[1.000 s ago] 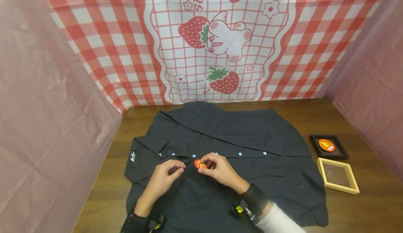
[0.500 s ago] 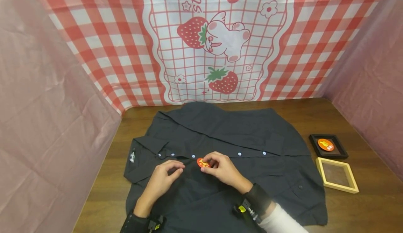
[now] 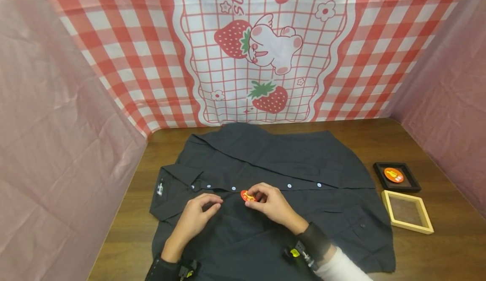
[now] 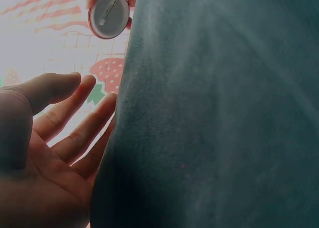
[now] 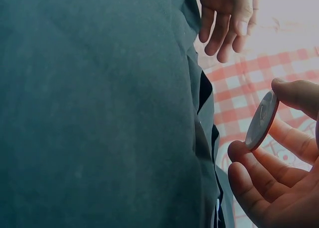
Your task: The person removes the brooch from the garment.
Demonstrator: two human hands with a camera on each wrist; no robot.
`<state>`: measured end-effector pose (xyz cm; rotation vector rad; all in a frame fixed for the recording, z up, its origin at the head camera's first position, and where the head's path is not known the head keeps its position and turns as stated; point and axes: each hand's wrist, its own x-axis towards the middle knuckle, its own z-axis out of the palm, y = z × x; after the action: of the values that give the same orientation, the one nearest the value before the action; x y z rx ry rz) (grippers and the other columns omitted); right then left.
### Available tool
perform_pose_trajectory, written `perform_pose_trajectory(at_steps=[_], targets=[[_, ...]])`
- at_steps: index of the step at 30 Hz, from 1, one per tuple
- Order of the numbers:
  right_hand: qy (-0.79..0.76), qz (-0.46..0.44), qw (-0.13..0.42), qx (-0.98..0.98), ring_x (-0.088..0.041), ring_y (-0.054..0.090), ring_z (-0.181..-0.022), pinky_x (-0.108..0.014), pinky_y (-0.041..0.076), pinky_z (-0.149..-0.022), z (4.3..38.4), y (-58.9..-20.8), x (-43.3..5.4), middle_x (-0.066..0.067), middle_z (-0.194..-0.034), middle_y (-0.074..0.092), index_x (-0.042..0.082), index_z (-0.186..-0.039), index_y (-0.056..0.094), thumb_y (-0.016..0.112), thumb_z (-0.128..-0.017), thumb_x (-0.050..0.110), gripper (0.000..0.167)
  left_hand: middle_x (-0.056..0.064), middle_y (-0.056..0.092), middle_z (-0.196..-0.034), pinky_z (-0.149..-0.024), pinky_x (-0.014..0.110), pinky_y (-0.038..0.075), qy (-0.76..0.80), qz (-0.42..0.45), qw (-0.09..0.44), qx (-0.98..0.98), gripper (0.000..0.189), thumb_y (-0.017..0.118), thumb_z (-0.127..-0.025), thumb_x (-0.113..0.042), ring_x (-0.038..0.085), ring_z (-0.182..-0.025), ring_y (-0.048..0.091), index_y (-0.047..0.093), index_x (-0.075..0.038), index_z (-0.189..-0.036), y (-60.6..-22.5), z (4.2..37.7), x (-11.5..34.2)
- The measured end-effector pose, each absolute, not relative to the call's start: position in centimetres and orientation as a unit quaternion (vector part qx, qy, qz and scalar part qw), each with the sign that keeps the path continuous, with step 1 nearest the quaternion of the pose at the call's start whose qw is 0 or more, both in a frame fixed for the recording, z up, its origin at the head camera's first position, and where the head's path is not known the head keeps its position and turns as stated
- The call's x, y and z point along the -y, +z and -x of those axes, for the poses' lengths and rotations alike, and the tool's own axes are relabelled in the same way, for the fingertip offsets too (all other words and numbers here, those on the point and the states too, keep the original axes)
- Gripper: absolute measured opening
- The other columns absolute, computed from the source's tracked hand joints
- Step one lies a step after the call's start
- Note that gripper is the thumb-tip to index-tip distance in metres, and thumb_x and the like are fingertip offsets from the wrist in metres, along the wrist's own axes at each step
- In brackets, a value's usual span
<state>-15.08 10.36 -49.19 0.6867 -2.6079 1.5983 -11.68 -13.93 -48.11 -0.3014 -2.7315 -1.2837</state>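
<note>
A round pin badge (image 3: pixel 247 195) with a red-orange face is pinched by my right hand (image 3: pixel 274 206) between thumb and fingers. Its pale back with a pin across it shows in the left wrist view, where the badge (image 4: pixel 109 15) is near the top. Seen from the right wrist, the badge (image 5: pixel 261 121) is tilted nearly edge-on and stands clear of the cloth. Left of it, my left hand (image 3: pixel 196 214) holds nothing, its fingers loosely bent with a gap to the thumb. Both hands are over a dark button-up shirt (image 3: pixel 243 243) spread flat, collar toward the left.
On the right of the wooden table (image 3: pixel 455 247), a black frame-like tray (image 3: pixel 413 183) holds a second orange badge (image 3: pixel 393 175). A pale yellow frame-like tray (image 3: pixel 425 213) lies just in front. Pink cloth (image 3: pixel 72 146) borders the left side; a checked strawberry cloth (image 3: pixel 152 82) hangs behind.
My right hand has drifted slightly to the right with the badge, widening the gap to my left hand. The left hand and the shirt stay put.
</note>
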Motion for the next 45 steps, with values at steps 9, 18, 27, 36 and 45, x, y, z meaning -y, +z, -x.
perform_pose_trajectory(at_steps=[9,18,27,36,45], targets=[[0.511,-0.215,0.009,0.832,-0.001,0.054,-0.066,-0.019,0.05,-0.059,14.95,-49.54,-10.63,-0.004,-0.084,0.065,0.011,-0.094,0.071,0.081,-0.078,0.017,0.02,-0.005,0.073,-0.099,-0.091,0.043,0.053,-0.42,0.093,0.047,0.902,0.009,0.072,-0.086,-0.011,0.019,-0.102,0.068,0.076,-0.018,-0.092,-48.11,11.52,13.98],[0.514,-0.212,0.008,0.831,-0.002,0.055,-0.066,-0.019,0.05,-0.059,14.89,-49.64,-10.76,-0.003,-0.084,0.065,0.011,-0.093,0.071,0.081,-0.078,0.017,0.019,-0.001,0.073,-0.098,-0.087,0.044,0.053,-0.401,0.116,0.056,0.907,0.01,0.072,-0.085,-0.011,0.022,-0.099,0.068,0.075,-0.013,-0.094,-48.34,11.44,13.89],[0.509,-0.205,0.012,0.836,-0.001,0.054,-0.065,-0.019,0.049,-0.059,14.95,-49.45,-11.09,-0.002,-0.082,0.064,0.011,-0.094,0.072,0.081,-0.078,0.017,0.019,-0.002,0.072,-0.099,-0.09,0.045,0.052,-0.405,0.102,0.037,0.908,0.01,0.072,-0.085,-0.011,0.021,-0.1,0.068,0.075,-0.014,-0.093,-48.32,11.48,13.8],[0.511,-0.202,0.015,0.836,-0.001,0.054,-0.065,-0.019,0.049,-0.059,14.98,-49.55,-11.16,-0.002,-0.082,0.064,0.011,-0.093,0.072,0.081,-0.077,0.016,0.019,-0.004,0.072,-0.099,-0.092,0.044,0.052,-0.404,0.092,0.028,0.91,0.009,0.072,-0.086,-0.012,0.02,-0.102,0.068,0.075,-0.017,-0.093,-48.16,11.56,13.57],[0.512,-0.199,0.011,0.836,0.0,0.053,-0.065,-0.019,0.049,-0.059,14.82,-49.89,-11.19,-0.001,-0.08,0.063,0.011,-0.094,0.072,0.082,-0.077,0.017,0.02,-0.004,0.072,-0.1,-0.094,0.044,0.051,-0.406,0.086,0.013,0.91,0.009,0.072,-0.086,-0.013,0.019,-0.103,0.067,0.075,-0.018,-0.094,-48.12,11.56,13.43]])
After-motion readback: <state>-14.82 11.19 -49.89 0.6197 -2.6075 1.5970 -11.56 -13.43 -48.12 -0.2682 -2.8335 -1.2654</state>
